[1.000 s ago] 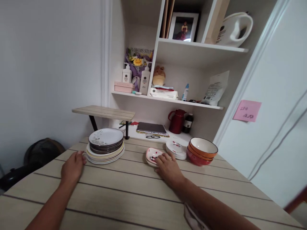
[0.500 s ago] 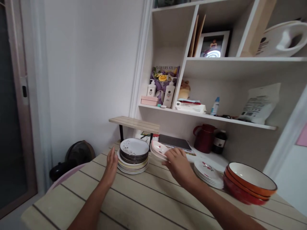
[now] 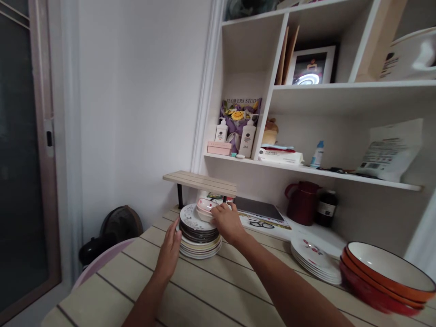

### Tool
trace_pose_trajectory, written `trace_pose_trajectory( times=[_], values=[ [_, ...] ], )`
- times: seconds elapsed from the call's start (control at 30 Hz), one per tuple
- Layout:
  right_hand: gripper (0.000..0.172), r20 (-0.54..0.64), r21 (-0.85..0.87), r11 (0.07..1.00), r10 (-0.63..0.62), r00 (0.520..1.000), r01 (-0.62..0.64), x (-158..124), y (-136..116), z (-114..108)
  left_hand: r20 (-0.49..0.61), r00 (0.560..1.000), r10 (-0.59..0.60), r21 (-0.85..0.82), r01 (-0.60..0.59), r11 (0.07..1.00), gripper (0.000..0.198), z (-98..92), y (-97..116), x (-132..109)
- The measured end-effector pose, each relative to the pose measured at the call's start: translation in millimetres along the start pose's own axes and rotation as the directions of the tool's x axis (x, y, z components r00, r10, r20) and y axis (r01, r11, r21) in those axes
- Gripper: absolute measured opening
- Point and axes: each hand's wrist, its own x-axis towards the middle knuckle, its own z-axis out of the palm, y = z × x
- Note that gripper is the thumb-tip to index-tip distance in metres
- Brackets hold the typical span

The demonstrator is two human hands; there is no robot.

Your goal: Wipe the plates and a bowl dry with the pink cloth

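My right hand [image 3: 229,223] grips small white and pink dishes [image 3: 205,206], nested together, by their right side. They sit on or just above the top plate of a tall plate stack [image 3: 200,247]; I cannot tell whether they touch it. That stack has a white plate with a grey floral print on top, dark-rimmed plates under it and pale ones at the bottom. Beside the stack's left edge is my left hand [image 3: 170,247], fingers stretched out and holding nothing. Its fingertips are at the plate rims, perhaps touching.
Flowered white plates [image 3: 315,259] and nested orange and red bowls [image 3: 384,277] stand at the right of the slatted table [image 3: 218,290]. Behind are a small wooden riser [image 3: 200,181], a laptop [image 3: 260,208], glasses [image 3: 261,225], a dark red jug [image 3: 301,203] and a dark bottle [image 3: 326,209].
My right hand has carried the small dishes leftward, over the plate stack. My left hand has come closer to the stack's left side. The view has shifted slightly.
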Motion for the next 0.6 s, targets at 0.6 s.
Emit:
trace_pose_trajectory(
  times=[0.6],
  values=[
    [0.058, -0.050, -0.007, 0.906, 0.422, 0.905, -0.423, -102, 57, -24, -0.027, 0.999, -0.045, 0.158, 0.049, 0.986, 0.060, -11.5, -5, 14]
  ],
)
